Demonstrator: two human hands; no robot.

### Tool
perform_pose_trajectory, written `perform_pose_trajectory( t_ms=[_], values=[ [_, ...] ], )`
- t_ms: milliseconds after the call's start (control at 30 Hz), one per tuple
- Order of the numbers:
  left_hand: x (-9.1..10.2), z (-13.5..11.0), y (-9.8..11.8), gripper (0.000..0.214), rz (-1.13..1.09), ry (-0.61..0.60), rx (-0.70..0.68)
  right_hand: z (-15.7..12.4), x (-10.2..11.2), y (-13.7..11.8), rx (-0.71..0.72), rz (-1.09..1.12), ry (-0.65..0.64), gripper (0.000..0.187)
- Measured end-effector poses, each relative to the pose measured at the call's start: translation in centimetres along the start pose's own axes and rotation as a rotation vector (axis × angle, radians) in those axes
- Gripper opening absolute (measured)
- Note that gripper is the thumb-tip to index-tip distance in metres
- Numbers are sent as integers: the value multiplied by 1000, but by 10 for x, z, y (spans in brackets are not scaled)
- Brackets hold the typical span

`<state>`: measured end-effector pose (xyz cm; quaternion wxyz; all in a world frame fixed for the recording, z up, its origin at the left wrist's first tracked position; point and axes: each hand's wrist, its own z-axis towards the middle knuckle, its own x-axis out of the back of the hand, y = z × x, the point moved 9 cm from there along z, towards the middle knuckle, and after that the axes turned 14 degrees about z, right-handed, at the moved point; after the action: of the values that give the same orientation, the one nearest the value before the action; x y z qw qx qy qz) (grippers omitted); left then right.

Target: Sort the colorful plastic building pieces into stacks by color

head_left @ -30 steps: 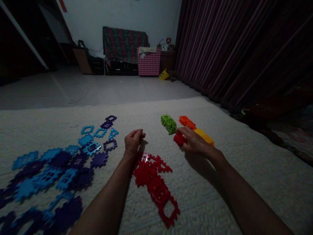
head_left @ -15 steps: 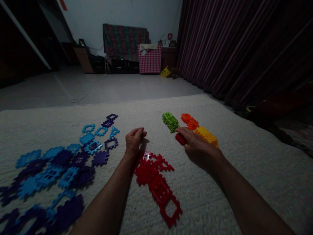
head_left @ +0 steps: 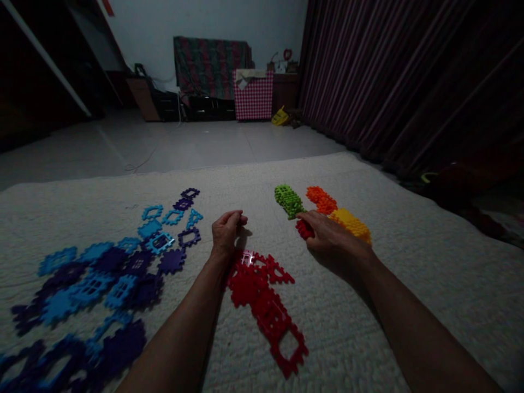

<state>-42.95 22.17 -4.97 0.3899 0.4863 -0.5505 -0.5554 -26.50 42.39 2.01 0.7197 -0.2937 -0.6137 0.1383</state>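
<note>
My right hand (head_left: 327,232) curls over a small stack of red toothed building tiles (head_left: 304,229), thumb and fingers closed about it; part of the stack hides under the palm. My left hand (head_left: 227,232) hovers over the blanket with its fingers curled together, and nothing shows in them. Loose red building tiles (head_left: 262,300), some with windows and one triangular, lie overlapped between my forearms. Just beyond my right hand rest a green tile stack (head_left: 289,200) and an orange tile stack (head_left: 322,200). A yellow tile stack (head_left: 351,225) sits right beside that hand.
Blue and purple tiles (head_left: 110,273) lie spread over the left side of the cream quilted blanket (head_left: 245,180). Past its edge is a tiled floor (head_left: 196,144) with a cable. Dark curtains (head_left: 368,71) hang at the right; a checked-cloth-covered box (head_left: 252,95) stands at the back.
The view has shifted slightly, moving the tiles a little in the picture. Slightly more of the red stack shows beside my right hand. My left hand stays nearly still.
</note>
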Motion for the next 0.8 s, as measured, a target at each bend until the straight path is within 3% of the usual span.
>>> perform_pose_trajectory(
  t_ms=[167,333,533,600,700,800],
  values=[
    [3,0,3,35,-63,7,28,3,1,4,7,-35,-16,65],
    [5,0,5,32,-145,-6,71,4,-6,-25,220,-7,-10,67],
    [11,8,-4,27,-307,28,146,-32,-68,-111,415,236,-212,32],
    [10,9,-6,29,-332,17,157,-47,-87,-133,434,258,-258,31],
    [9,9,-6,30,-318,7,151,-60,-104,-145,403,219,-253,41],
    [9,8,-5,30,-293,12,147,-62,-111,-141,338,155,-227,35]
  ],
)
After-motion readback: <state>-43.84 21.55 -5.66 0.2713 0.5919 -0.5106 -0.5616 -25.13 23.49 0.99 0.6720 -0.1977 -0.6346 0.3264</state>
